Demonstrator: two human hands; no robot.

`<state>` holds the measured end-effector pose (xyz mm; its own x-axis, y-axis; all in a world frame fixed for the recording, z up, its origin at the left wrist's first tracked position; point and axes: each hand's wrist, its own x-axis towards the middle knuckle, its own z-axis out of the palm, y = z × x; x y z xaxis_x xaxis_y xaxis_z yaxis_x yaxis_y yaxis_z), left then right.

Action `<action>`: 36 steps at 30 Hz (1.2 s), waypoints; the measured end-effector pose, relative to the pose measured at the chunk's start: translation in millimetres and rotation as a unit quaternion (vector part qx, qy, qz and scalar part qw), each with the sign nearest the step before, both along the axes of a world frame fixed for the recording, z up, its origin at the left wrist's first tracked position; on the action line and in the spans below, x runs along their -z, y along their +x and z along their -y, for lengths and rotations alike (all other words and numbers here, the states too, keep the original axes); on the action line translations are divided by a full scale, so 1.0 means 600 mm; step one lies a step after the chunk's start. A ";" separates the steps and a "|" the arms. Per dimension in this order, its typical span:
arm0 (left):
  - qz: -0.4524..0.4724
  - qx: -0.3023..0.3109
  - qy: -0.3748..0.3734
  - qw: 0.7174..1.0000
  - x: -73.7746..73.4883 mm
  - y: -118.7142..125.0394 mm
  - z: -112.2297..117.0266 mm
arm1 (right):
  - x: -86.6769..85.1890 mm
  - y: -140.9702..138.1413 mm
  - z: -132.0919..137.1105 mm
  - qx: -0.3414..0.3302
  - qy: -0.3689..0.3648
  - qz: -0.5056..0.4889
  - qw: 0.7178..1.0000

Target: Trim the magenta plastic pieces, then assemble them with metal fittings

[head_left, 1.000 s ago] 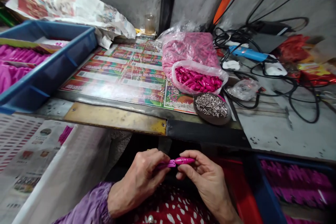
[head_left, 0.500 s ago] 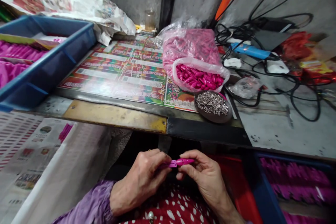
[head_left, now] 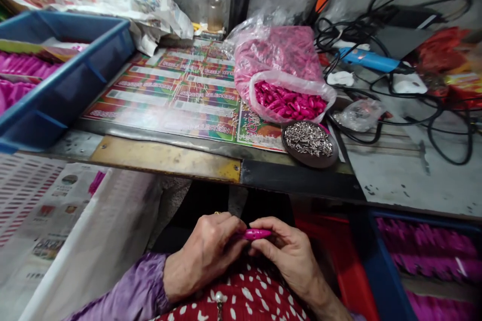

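Observation:
Low in front of my body, my left hand (head_left: 211, 248) is closed around a slim pink plastic piece, most of it covered by the fingers. A glossy magenta pointed piece (head_left: 256, 234) with small dark holes sticks out of that grip toward the right. Thumb and forefinger of my right hand (head_left: 289, 251) close round its tapered end from the other side. Above the hands, on the bench, a dark round dish (head_left: 312, 159) holds many small silver metal pins (head_left: 309, 139). Behind it lies a clear plastic bag (head_left: 276, 55) of magenta pieces (head_left: 288, 100), its mouth turned toward me.
A blue crate (head_left: 85, 67) with pink pieces stands at left on the bench. Below it is a white basket (head_left: 22, 195) lined with newspaper. Another blue crate (head_left: 380, 251) of pink parts sits low right. Black cables (head_left: 433, 110) tangle around a blue tool (head_left: 367, 60).
The magenta pointed piece has shifted left, closer into my left hand. The lighter pink slotted end that showed between them is now out of sight. My right hand has moved slightly left.

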<state>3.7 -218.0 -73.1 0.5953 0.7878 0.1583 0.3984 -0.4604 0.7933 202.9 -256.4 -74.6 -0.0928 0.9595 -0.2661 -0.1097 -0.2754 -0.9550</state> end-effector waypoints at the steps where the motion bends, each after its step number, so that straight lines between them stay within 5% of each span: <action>1: 0.004 0.001 0.012 1.000 0.001 0.000 0.002 | -0.001 0.003 0.003 -0.008 0.009 0.013 1.000; 8: 0.009 0.009 0.051 0.999 0.001 0.004 0.008 | 0.001 0.012 0.014 -0.028 0.052 0.112 0.992; 26: -0.027 0.037 0.061 0.997 0.001 0.001 0.008 | 0.008 0.001 0.017 -0.063 -0.020 0.061 0.996; 36: 0.003 0.016 0.083 0.996 0.012 0.007 0.006 | 0.011 0.001 0.019 -0.035 0.024 0.080 0.996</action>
